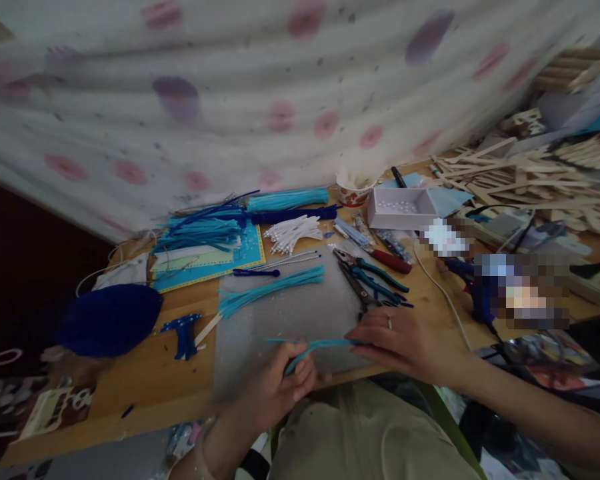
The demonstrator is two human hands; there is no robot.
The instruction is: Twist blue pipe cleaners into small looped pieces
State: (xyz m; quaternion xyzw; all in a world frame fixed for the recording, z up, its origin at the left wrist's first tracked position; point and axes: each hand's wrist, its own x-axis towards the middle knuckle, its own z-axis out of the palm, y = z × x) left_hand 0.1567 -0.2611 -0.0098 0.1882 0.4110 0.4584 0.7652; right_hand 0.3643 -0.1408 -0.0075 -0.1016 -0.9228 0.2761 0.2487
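A light-blue pipe cleaner (330,343) stretches between my two hands, just above the near edge of the grey mat (265,320). My left hand (284,381) is closed round it, and a bent blue length curves down over the fingers. At the other end, the fingers of my right hand (397,339) are pinched together on it. Past my hands, a bundle of light-blue pipe cleaners (273,289) lies across the mat. Pliers with teal handles (380,274) and a dark cutting tool (353,283) rest beyond my right hand, which partly covers them.
White stems (294,233) and blue bundles (205,233) lie at the back. A white box (403,217) of beads stands beside a paper cup (354,193). A blue glue gun (473,287) and its cord are on the right; a dark-blue round thing (110,320) sits left.
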